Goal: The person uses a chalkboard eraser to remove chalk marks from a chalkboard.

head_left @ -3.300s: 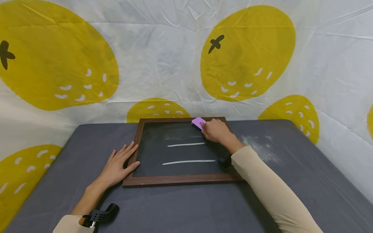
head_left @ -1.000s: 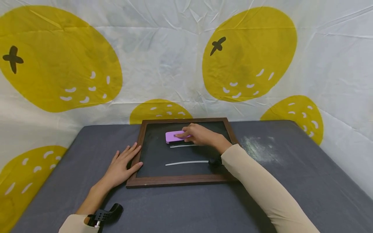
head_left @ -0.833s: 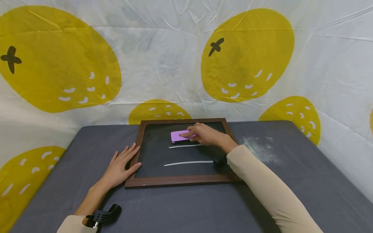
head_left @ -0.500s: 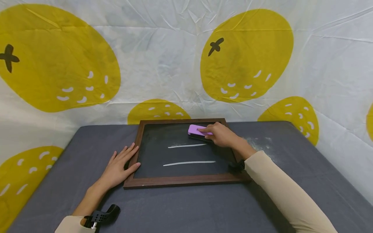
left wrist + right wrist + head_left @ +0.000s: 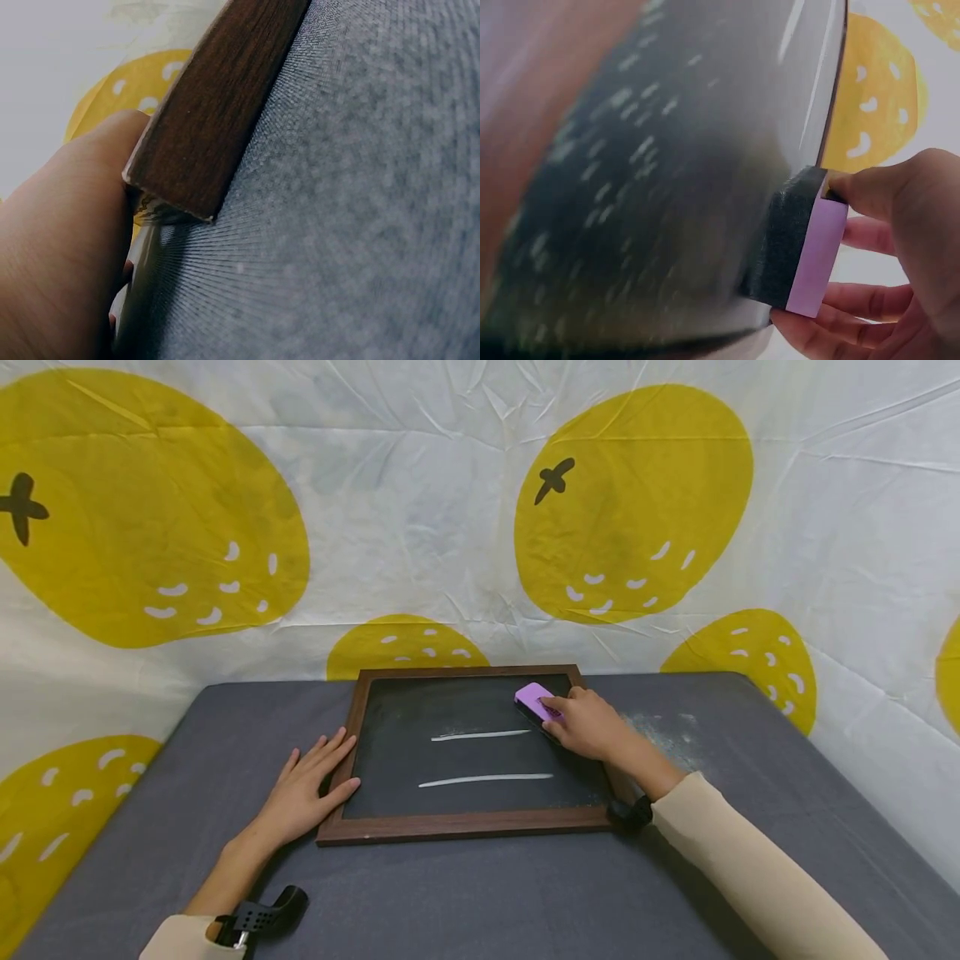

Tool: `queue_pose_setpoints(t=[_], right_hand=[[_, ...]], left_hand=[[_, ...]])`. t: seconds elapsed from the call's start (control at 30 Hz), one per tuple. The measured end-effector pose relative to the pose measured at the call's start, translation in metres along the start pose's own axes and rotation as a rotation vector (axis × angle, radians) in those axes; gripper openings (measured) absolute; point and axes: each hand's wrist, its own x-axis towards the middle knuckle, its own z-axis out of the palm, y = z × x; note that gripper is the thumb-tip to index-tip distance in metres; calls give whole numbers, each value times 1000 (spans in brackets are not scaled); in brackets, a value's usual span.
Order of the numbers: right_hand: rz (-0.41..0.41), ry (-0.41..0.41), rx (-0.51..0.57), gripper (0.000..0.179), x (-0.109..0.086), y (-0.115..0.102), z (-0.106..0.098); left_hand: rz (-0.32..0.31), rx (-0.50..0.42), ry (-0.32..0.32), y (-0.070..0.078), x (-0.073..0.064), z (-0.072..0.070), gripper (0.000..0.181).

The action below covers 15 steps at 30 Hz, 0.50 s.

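Observation:
A small chalkboard [image 5: 450, 793] in a brown wooden frame lies on the table, with two white chalk lines across its middle and lower part. My right hand [image 5: 592, 725] grips a purple eraser [image 5: 534, 700] with a dark felt underside, over the board's upper right. In the right wrist view, thumb and fingers hold the eraser [image 5: 816, 259] by its edges, felt toward the board, and white specks of chalk dust show on the dark surface. My left hand [image 5: 300, 789] rests with spread, straight fingers on the left side of the frame; the wooden frame [image 5: 202, 112] is beside it in the left wrist view.
A dark grey cloth covers the table [image 5: 465, 902]. Pale chalk dust [image 5: 667, 731] marks the cloth right of the board. Behind hangs a white curtain [image 5: 412, 510] with yellow fruit prints. Black camera mounts sit at the left wrist [image 5: 266, 912] and right wrist [image 5: 630, 812].
My right hand has swept the eraser left across the board above the upper line, then back to the right. A faint short line above it is gone. The left hand stays put.

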Motion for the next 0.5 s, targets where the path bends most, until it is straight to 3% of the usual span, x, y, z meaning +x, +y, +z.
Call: queue_pose_setpoints(t=[0.5], right_hand=[[4, -11, 33, 37, 8, -8, 3]], left_hand=[[-2, 3, -17, 1, 2, -2, 69]])
